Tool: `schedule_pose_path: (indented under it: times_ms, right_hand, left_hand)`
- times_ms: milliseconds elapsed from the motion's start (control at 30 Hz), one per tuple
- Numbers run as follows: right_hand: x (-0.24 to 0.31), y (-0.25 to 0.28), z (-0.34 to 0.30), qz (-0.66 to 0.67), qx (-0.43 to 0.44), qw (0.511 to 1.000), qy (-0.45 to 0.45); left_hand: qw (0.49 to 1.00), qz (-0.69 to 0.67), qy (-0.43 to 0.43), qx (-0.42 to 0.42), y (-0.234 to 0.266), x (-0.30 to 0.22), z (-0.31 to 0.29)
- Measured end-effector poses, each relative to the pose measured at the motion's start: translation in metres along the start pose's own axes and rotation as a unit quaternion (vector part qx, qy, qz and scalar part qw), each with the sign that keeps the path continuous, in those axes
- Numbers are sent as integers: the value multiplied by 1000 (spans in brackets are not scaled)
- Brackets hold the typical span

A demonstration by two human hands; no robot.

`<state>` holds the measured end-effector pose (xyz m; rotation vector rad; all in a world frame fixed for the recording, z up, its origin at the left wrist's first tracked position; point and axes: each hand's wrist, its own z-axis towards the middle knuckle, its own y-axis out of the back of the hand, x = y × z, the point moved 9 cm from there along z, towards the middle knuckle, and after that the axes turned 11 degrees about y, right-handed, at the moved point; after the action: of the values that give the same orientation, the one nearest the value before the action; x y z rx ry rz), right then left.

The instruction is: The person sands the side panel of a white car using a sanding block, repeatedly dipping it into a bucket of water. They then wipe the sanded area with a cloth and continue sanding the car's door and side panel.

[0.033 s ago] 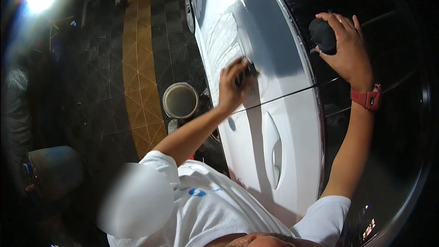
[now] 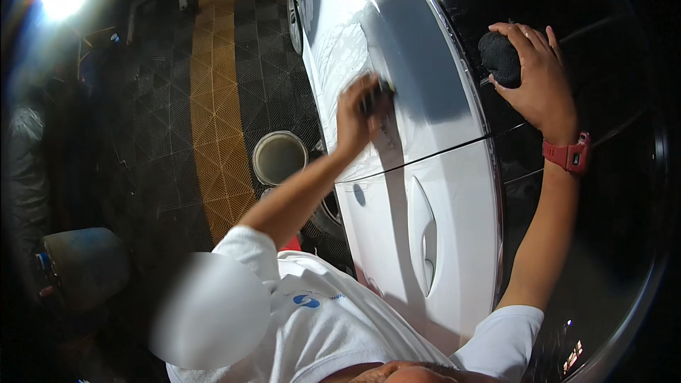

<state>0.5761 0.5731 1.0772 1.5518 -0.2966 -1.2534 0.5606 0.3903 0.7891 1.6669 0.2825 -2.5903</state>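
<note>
My left hand (image 2: 358,110) is closed round a small dark block (image 2: 378,97) with a yellowish edge, blurred by motion, on the side of a white car (image 2: 376,220). Beside it is a streaky, wet-looking whitish area (image 2: 337,64), and to its right a smooth grey patch (image 2: 418,57) spreads over the panel. A round black textured pad (image 2: 501,58) is gripped between the thumb and fingers of my right hand (image 2: 535,74). That hand is above the dark glass and roof side of the car.
A door handle (image 2: 423,234) projects from the nearer door. On the dark tiled floor, left of the car, stands a bucket (image 2: 280,158) of cloudy liquid beside a wheel. An orange floor strip (image 2: 216,106) runs farther left. At lower left is a rounded container (image 2: 86,267).
My left hand and the dark block have shifted slightly away from me and left along the panel. My right hand and the black pad stay almost in place.
</note>
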Motion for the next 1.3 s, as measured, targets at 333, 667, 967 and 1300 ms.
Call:
schedule_pose_path:
  times_ms: [333,667,967,1300]
  right_hand:
    - [5,-1,-2,21,20,999,-22]
    - [12,12,10,29,17,999,-15]
    - [17,14,16,30,3,1000,-2]
    - [8,11,4,34,5,999,-11]
  left_hand:
    - [986,147,-27,-70,-2,-4,4]
    - [988,67,104,-89,14,35,126]
    - [987,124,67,-77,21,4,134]
    - [984,178,21,-9,-6,-26,77]
